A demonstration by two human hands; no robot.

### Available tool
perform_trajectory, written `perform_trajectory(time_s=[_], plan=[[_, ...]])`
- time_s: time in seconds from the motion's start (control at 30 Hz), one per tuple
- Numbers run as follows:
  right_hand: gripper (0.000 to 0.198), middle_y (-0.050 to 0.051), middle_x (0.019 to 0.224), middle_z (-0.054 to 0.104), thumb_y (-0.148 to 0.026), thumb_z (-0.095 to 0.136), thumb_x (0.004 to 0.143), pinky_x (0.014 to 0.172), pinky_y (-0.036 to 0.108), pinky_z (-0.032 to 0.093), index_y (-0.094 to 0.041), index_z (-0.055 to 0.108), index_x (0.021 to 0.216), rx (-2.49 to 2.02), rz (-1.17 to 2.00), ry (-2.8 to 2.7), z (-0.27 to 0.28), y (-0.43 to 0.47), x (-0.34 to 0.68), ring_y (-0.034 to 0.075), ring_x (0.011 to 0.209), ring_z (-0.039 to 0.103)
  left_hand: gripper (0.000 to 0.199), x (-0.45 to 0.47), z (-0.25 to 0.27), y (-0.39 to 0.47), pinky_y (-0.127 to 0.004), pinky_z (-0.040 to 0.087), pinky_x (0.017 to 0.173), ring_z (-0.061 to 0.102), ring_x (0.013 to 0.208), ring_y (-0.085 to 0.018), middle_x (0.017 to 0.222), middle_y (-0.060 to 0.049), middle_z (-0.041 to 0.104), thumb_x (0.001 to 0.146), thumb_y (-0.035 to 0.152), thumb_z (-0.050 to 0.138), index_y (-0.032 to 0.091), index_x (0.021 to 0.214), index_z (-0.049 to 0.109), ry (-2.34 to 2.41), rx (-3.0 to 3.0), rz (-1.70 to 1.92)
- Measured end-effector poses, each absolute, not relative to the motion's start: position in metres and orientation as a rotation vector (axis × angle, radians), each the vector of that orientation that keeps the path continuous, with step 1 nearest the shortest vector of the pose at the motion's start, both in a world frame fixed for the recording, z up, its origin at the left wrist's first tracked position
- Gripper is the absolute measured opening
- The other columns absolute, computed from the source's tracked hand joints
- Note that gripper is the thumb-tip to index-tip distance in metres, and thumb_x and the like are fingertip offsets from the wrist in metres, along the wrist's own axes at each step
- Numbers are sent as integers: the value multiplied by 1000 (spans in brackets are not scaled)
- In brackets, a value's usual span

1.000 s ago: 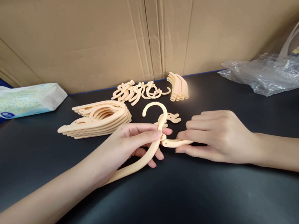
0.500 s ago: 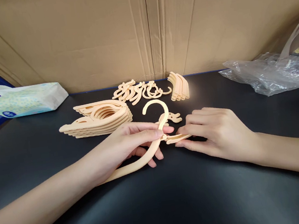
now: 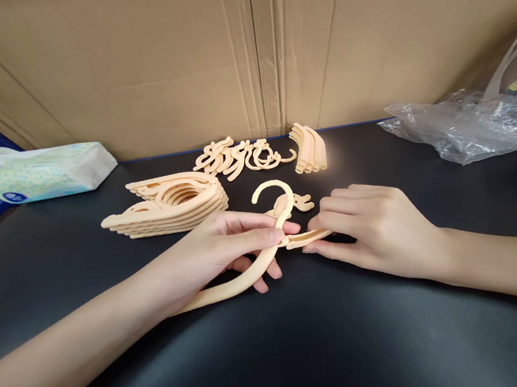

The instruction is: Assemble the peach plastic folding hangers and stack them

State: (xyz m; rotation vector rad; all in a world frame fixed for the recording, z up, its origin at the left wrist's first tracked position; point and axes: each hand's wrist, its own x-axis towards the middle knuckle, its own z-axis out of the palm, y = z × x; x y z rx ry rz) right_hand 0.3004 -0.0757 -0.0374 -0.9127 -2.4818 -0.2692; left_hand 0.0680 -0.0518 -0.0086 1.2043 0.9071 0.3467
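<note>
My left hand (image 3: 240, 240) is closed on a cream hanger arm (image 3: 233, 287), thumb pressed at its joint with a curved hanger hook (image 3: 291, 197). The hook rises from the joint and curls to the left. My right hand (image 3: 363, 230) pinches a second hanger arm (image 3: 307, 238), its grooved side partly showing and its far end hidden by my fingers. This arm's tip touches, or nearly touches, the joint; I cannot tell whether it is seated. Just behind the hook lies a small cream piece with holes (image 3: 303, 202), partly covered.
A stack of folded hangers (image 3: 169, 208) is at left on the black table (image 3: 280, 355). Loose hooks (image 3: 234, 156) and a bundle of hanger arms (image 3: 308, 147) lie at the back. A tissue pack (image 3: 51, 173) stands far left, a clear plastic bag (image 3: 459, 129) far right, cardboard (image 3: 128, 71) behind.
The hook has tilted slightly rightward and dropped a little. The tip of the arm in my right hand has come closer to the joint.
</note>
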Motion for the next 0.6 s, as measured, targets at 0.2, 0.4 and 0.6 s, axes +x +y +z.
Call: perform_trajectory(time_s=[0.2,0.4,0.6], plan=[[32,-1,65,59,-36,52,95,56,27,31,-16,64,74,-864,-300,-2501,-35,-76,299,12,57,46,15,70,-8,-52,-16,58,52,65,63,-11,66,0,68,88,22,64,19,97,76,904,1259,359],[33,-2,62,58,-36,50,96,55,27,32,-17,66,74,-804,-388,-2513,-35,-78,300,12,54,44,16,71,-7,-52,-14,57,51,63,55,-8,63,0,68,89,24,63,18,97,75,889,1266,361],[35,-3,60,57,-37,49,97,52,25,32,-18,67,74,-796,-414,-2521,-35,-80,300,10,51,45,16,71,-8,-52,-16,57,53,64,62,-11,62,1,67,87,27,65,18,97,74,889,1260,374]])
